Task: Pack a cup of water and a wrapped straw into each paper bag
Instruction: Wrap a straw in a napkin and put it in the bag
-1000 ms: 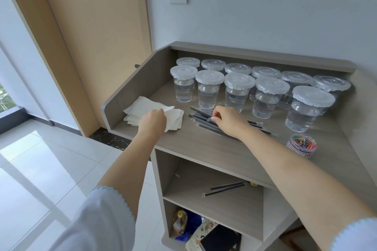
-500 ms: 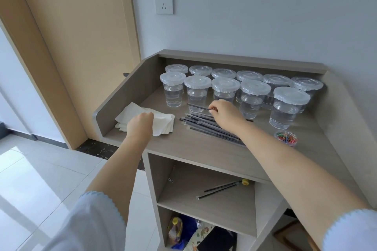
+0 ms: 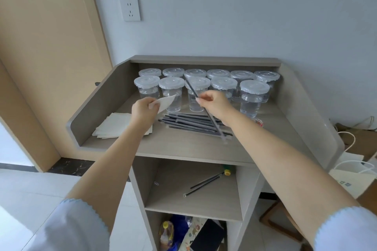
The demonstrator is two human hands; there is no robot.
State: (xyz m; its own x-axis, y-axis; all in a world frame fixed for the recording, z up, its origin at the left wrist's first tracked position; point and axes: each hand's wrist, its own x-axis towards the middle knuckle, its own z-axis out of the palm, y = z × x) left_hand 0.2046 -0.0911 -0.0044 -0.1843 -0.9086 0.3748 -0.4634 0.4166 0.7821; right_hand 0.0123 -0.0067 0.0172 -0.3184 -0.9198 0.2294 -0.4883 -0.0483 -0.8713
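Her right hand (image 3: 214, 102) is pinching a light, bendy wrapped straw (image 3: 206, 111) near its far end, while her left hand (image 3: 143, 109) is pinching a flimsy napkin (image 3: 166, 101) by its near corner

Counter (image 3: 183, 149): cups (image 3: 254, 98); straws (image 3: 189, 122); napkins (image 3: 114, 126)

Eleven clear plastic cups of water with white lids (image 3: 254, 98) stand upright in two rows along the desk's (image 3: 183, 144) back edge. A pile of dark straws in clear wrappers (image 3: 191, 123) lies mid-desk, one wrapped straw (image 3: 212, 117) lifted and tilted above it. Flat cream paper bags (image 3: 114, 126) are stacked near the left edge, one bag (image 3: 166, 102) raised.
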